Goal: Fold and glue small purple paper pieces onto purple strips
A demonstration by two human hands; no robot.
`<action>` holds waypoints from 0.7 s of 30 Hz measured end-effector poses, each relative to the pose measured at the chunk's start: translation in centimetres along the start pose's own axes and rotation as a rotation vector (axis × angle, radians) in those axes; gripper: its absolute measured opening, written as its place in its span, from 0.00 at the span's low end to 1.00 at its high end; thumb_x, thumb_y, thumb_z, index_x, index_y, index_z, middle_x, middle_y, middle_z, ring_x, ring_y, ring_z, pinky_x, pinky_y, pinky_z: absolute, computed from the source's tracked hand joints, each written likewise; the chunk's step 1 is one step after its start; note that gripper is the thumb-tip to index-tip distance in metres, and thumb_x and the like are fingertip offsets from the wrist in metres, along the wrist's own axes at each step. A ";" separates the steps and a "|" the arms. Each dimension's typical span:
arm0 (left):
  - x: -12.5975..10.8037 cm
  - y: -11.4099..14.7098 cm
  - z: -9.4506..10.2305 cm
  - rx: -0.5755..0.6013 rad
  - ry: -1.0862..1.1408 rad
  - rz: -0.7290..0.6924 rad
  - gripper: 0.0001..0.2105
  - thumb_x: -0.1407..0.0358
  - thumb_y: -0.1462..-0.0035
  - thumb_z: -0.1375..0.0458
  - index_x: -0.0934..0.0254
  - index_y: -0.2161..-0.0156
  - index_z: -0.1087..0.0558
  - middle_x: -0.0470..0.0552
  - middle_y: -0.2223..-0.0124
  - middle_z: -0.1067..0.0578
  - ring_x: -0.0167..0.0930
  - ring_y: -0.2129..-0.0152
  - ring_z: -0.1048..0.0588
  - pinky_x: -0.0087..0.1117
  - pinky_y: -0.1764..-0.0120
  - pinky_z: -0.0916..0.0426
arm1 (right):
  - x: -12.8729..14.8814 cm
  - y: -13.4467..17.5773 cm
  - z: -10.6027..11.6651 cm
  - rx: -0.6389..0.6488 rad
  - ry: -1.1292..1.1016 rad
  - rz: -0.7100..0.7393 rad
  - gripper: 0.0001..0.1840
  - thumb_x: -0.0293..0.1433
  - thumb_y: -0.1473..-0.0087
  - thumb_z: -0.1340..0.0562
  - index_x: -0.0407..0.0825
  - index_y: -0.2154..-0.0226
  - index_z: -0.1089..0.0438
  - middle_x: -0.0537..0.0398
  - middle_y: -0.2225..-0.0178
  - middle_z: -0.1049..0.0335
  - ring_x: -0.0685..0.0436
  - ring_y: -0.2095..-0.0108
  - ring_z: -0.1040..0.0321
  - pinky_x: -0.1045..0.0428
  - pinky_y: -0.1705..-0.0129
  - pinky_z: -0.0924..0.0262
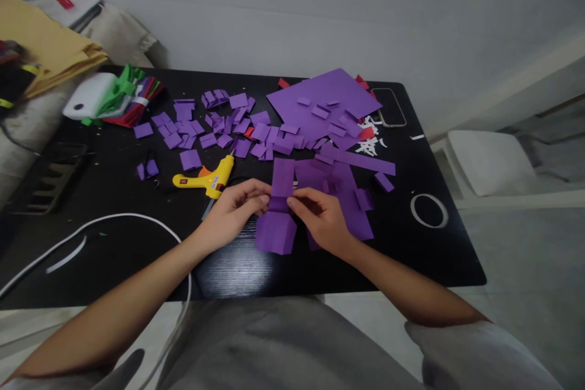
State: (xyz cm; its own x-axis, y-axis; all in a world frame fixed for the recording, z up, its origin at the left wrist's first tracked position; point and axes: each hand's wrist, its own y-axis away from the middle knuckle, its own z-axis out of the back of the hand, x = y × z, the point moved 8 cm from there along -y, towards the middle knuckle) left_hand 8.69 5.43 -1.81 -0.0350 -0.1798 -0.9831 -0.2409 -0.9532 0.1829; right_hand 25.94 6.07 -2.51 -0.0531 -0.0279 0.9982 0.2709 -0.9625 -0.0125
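Between my hands is a creased piece of purple paper, its upper part standing up and its lower part spread toward me. My left hand pinches its left edge at the fold. On the opposite edge, my right hand grips it between thumb and fingers. Larger purple sheets lie under and beyond my right hand. A yellow glue gun rests on its side just past my left hand. Many small folded purple pieces are scattered across the black table.
A white cable curves over the table's left side and off the front edge. At the right are a tape ring and a phone-like object. Bundled coloured strips lie at back left. A white chair stands to the right.
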 end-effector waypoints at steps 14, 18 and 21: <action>-0.1 0.3 -0.2 -0.086 0.160 -0.100 0.16 0.71 0.48 0.28 0.64 0.56 0.26 0.44 0.66 0.21 0.24 0.68 0.23 0.24 0.61 0.28 | 0.3 0.3 0.1 -0.055 -0.020 0.042 0.15 0.36 0.43 0.29 0.52 0.54 0.28 0.56 0.67 0.18 0.46 0.68 0.20 0.51 0.62 0.25; 0.5 0.0 -0.5 -0.080 0.224 -0.049 0.17 0.71 0.52 0.26 0.64 0.58 0.26 0.45 0.65 0.20 0.24 0.68 0.23 0.24 0.60 0.28 | 0.7 0.5 0.1 -0.059 0.037 0.074 0.12 0.35 0.43 0.29 0.52 0.57 0.27 0.55 0.66 0.16 0.45 0.66 0.18 0.51 0.60 0.24; 0.6 0.0 -0.5 -0.093 0.241 -0.039 0.18 0.71 0.53 0.26 0.64 0.58 0.27 0.45 0.66 0.20 0.25 0.68 0.23 0.25 0.61 0.28 | 0.8 0.5 0.0 -0.043 0.052 0.063 0.12 0.35 0.43 0.29 0.51 0.57 0.26 0.54 0.65 0.16 0.44 0.65 0.17 0.50 0.60 0.23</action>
State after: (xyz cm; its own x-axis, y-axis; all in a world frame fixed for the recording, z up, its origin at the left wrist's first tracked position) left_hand 9.17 5.16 -2.44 0.2076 -0.1850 -0.9606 -0.1468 -0.9767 0.1563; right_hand 26.02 5.56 -1.76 -0.0877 -0.1019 0.9909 0.2341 -0.9690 -0.0789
